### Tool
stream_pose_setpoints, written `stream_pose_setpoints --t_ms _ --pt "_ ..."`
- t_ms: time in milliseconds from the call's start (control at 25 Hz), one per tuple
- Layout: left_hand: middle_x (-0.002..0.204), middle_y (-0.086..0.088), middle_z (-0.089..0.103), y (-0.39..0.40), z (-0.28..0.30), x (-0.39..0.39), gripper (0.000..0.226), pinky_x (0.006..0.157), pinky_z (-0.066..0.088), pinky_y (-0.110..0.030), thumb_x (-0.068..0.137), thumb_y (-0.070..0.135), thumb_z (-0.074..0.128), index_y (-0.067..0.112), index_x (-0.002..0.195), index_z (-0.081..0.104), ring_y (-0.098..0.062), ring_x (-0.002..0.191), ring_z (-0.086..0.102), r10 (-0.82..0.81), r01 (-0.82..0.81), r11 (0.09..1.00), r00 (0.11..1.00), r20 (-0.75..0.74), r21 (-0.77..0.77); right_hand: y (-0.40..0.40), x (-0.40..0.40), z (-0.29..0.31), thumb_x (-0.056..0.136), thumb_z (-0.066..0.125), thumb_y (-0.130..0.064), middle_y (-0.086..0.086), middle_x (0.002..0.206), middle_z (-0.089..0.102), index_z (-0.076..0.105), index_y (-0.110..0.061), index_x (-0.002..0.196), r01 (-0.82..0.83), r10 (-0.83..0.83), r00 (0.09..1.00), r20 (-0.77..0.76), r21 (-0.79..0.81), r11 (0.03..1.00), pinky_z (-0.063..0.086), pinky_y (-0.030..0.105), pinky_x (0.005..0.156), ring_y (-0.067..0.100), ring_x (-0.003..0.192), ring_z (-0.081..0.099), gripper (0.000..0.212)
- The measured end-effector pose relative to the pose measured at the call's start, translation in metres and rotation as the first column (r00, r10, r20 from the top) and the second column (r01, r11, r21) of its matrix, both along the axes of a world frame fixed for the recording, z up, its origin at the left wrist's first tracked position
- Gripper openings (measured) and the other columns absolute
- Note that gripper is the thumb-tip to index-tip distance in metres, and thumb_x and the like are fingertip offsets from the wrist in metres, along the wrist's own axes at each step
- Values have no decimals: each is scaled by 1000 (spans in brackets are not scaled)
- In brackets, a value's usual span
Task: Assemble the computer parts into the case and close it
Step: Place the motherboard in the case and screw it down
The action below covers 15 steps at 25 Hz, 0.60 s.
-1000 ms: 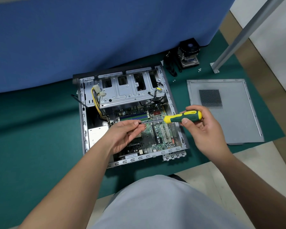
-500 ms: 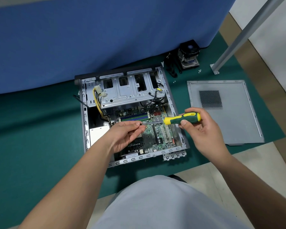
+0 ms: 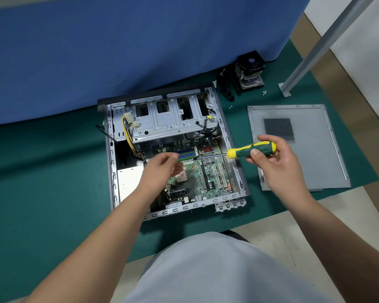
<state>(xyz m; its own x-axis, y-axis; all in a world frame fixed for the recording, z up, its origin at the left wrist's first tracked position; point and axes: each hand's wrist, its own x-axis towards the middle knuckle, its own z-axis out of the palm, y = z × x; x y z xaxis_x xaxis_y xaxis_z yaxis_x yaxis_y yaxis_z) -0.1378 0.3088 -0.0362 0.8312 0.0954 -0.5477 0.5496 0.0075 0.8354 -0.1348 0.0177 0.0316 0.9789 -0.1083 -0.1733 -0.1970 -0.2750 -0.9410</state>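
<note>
Our right hand [image 3: 278, 165] grips the one screwdriver [image 3: 251, 150] by its yellow-and-green handle, thumb on the near side and fingers curled over the top, with the shaft pointing left over the board. Our left hand [image 3: 160, 171] hovers above the middle of the board with its fingers loosely bent and holding nothing; they are blurred, so we cannot tell more. Half a second ago that hand was pinching the tip of the shaft; now it has let go and drawn off to the left, while the right hand has lifted a little to the right.

Beneath both hands lies one open case [image 3: 113, 171] on the green mat [image 3: 42, 182], with one green board [image 3: 197, 178] inside it and one drive cage [image 3: 173, 119] at its far end. One grey side panel [image 3: 311, 162] lies flat to the right of the case, apart from it. One cooler fan [image 3: 249, 71] stands far right by the blue wall [image 3: 118, 51], with a few tiny screws [image 3: 264, 92] scattered near it, too small to count surely.
</note>
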Motion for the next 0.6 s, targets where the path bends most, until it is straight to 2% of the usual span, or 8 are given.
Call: stream_pose_setpoints --t_ms 40,80,160,240,320,440,520,600 --pt "102 5 77 7 2 -1 24 87 58 -27 105 31 56 19 122 68 -6 94 72 -129 97 966 984 122 240 -3 2 0 95 72 -28 -4 93 72 60 -44 121 -29 30 1000 9 -76 997 59 35 76 24 83 75 33" --pt "108 11 73 14 4 -1 25 88 53 -21 105 32 55 24 125 67 1 97 67 -282 167 878 938 202 449 -5 4 1 93 73 -32 -5 94 71 58 -47 121 -67 69 997 15 -138 988 57 31 73 19 78 73 35" --pt "127 8 64 31 2 2 31 100 47 -24 104 28 54 23 133 62 -3 114 58 -528 187 645 810 255 741 -7 5 0 90 75 -34 -16 97 71 55 -48 123 -148 154 988 16 -203 968 51 14 70 5 76 70 40" --pt "145 -2 55 47 -4 7 42 115 41 -42 101 24 56 18 143 56 -22 136 48 -652 114 403 732 198 908 -5 6 -1 91 76 -31 -25 100 69 55 -47 120 -248 256 967 -2 -267 931 49 7 75 -3 85 70 39" --pt "160 -6 41 59 -9 10 54 125 26 -50 102 32 54 20 154 43 -30 150 34 -657 105 219 751 68 970 -2 5 -4 92 74 -32 -25 99 69 56 -45 119 -362 380 925 -26 -369 856 46 4 76 -9 90 67 36" --pt "171 4 17 68 -20 8 63 129 7 -45 105 50 36 32 163 20 -20 158 11 -629 172 131 775 -52 976 -1 4 -7 95 67 -40 -21 104 65 52 -41 126 -499 527 844 -102 -512 699 42 10 69 -15 82 61 34" --pt "171 9 14 68 -25 6 63 129 6 -45 103 52 30 37 163 16 -14 159 7 -605 168 151 795 -43 974 -1 1 -10 98 62 -44 -18 109 61 50 -36 130 -557 604 787 -129 -571 604 36 11 66 -19 76 55 36" --pt "170 12 18 67 -27 6 62 129 8 -44 103 49 32 38 162 18 -12 158 11 -580 144 164 814 -22 976 -1 -3 -12 98 61 -44 -15 109 60 52 -31 132 -589 641 753 -146 -584 559 35 13 64 -18 77 54 37"
